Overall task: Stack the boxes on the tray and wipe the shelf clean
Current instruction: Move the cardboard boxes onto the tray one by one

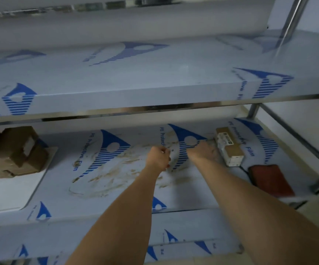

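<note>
Two bare forearms reach from the near edge of the frame into the middle tier of a steel rack, over the shelf (63,197), which is covered in pale film printed with blue logos. The shelf serves as the landmark here. Brown smears (114,175) spread across its middle, from its near-left part up toward the hands.

At the near-left end of the shelf lies a flat white tray (7,196); its front part is bare. At the shelf's near-right end a red cloth (269,179) lies flat, just beside a dark cord.

Above the middle of the shelf the left hand (158,158) hangs with its fingers curled in toward the palm; nothing shows in its grasp, though the blur makes this hard to judge. A little to the right, the right hand (204,152) reaches toward a long cardboard box (229,148) with white labels, which lies on the shelf's right part, farther back than the cloth. This hand's fingers are at the box's near-left side, touching or very nearly so; whether they grip it I cannot tell, since the fingers are blurred.

At the far-left of the shelf, on the rear part of the tray, brown boxes (15,150) sit piled together, partly tilted.

Above the shelf runs another film-covered tier (135,81).
</note>
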